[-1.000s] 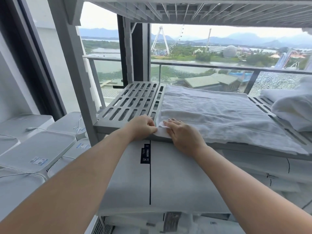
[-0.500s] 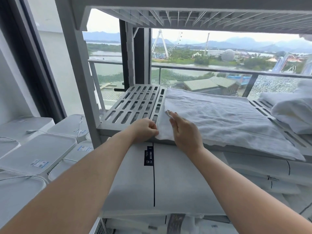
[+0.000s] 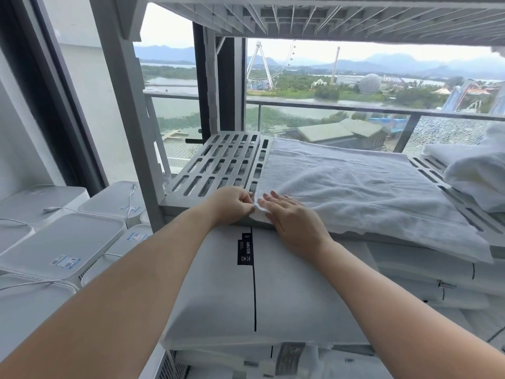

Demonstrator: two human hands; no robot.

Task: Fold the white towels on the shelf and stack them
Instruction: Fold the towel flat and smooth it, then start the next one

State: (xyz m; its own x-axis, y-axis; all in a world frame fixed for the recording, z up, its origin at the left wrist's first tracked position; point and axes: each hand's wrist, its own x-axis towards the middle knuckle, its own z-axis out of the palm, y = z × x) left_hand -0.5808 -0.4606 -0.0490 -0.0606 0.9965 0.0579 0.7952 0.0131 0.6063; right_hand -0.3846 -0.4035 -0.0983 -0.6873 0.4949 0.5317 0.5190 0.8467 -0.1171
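A white towel [image 3: 355, 184] lies spread flat over the grey slatted shelf [image 3: 218, 165], its right front corner hanging over the edge. My left hand [image 3: 232, 203] pinches the towel's near left corner at the shelf's front edge. Beside it, my right hand [image 3: 289, 217] rests flat on the same corner with fingers straight. More white towels [image 3: 472, 173] lie bunched in a pile at the right end of the shelf.
Wrapped white pillows [image 3: 246, 291] fill the level below the shelf. White lidded boxes [image 3: 62, 250] with cables stand at the lower left. A grey upright post [image 3: 128, 110] frames the shelf's left side, another slatted shelf [image 3: 300, 15] hangs overhead, and a window with a railing lies behind.
My right hand, raised on edge half a second ago, has come back down flat on the towel's near corner. My left hand stays at that corner, now pinching it.
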